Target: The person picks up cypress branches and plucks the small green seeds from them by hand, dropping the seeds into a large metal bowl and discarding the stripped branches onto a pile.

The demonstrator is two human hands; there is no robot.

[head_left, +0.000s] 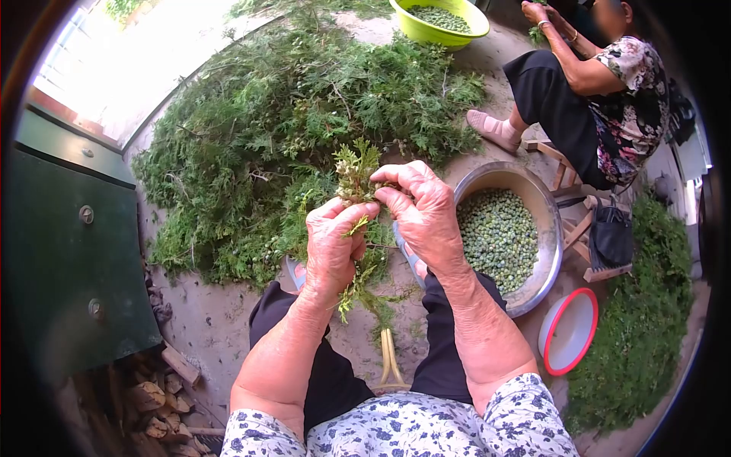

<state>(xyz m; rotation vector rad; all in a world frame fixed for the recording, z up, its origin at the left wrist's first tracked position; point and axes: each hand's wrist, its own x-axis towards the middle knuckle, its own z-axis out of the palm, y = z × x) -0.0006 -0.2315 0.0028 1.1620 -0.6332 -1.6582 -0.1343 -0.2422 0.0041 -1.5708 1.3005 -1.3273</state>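
Observation:
A leafy conifer sprig (pixel 355 169) with small pale cones stands up between my two hands, above my knees. My left hand (pixel 335 240) is closed round its lower part, and green leaf tips poke out below the fist. At the upper right of the sprig, my right hand (pixel 420 209) pinches with thumb and fingertips; what lies in that pinch is too small to make out. Right of my right hand sits a wide metal basin (pixel 550 263) holding many small green cones (pixel 499 240).
A big heap of cut conifer branches (pixel 251 129) lies ahead. Beyond it stands a yellow-green basin (pixel 426 32). A seated person (pixel 601 99) is at the upper right. A red-rimmed white bowl (pixel 563 335), a wooden stool (pixel 586 236) and firewood (pixel 152 396) are nearby.

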